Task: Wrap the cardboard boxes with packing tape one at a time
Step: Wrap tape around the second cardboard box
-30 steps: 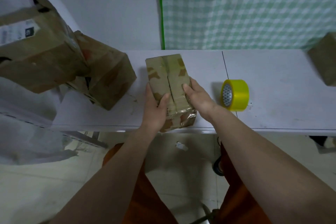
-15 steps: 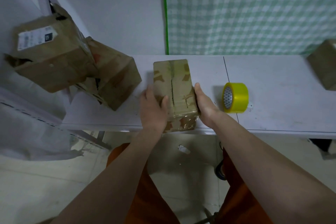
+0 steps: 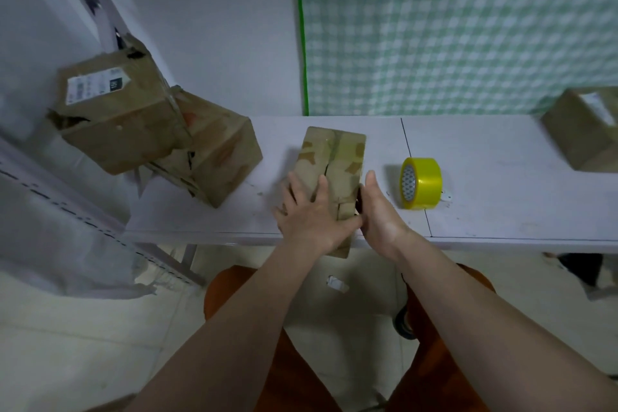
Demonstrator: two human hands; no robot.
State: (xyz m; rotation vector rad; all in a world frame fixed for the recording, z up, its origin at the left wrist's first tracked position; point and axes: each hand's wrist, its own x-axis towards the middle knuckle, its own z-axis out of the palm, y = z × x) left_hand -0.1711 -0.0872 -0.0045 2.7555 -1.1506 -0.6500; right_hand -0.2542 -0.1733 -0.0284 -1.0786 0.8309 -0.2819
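Head view: taped cardboard box [image 3: 334, 164] sits at the tabletop [image 3: 501, 177] front edge. Left hand [image 3: 311, 214] presses flat on top, grip wide; right hand [image 3: 381, 214] flat against its right side. Yellow tape roll [image 3: 422, 183] stands just right. Left box's white label [image 3: 97, 85] is unreadable.

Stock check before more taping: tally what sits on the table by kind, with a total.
Cardboard boxes: 4, namely the box under both hands, the labelled box leaning on the box beside it, and the box at the far right.
Yellow tape rolls: 1.
Total: 5
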